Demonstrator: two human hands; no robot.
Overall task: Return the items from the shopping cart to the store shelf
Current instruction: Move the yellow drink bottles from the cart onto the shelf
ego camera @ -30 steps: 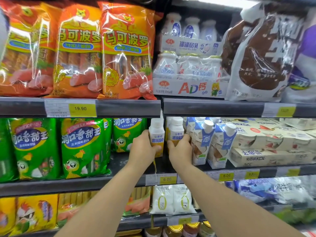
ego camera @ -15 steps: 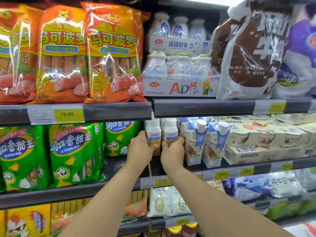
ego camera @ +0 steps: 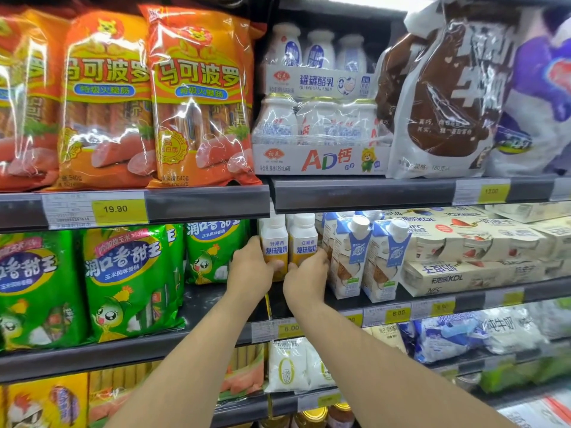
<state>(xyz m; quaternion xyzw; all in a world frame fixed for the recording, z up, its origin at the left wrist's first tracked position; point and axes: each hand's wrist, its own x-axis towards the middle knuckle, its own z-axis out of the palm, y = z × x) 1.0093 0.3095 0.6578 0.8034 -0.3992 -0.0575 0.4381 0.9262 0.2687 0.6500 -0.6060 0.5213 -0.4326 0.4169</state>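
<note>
Store shelving, mid shelf [ego camera: 364, 307]: two yogurt bottles upright side by side, touching. Your L hand [ego camera: 251, 270] grips left bottle [ego camera: 274, 242], fingers curled round its lower body. Your R hand [ego camera: 306, 279] grips right bottle [ego camera: 303, 239] likewise. Blue cartons [ego camera: 349, 257] just beside R hand.

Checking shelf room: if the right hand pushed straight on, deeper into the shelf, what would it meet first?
Probably more white bottles behind the yogurt bottle the right hand grips; depth there is unclear.
</note>
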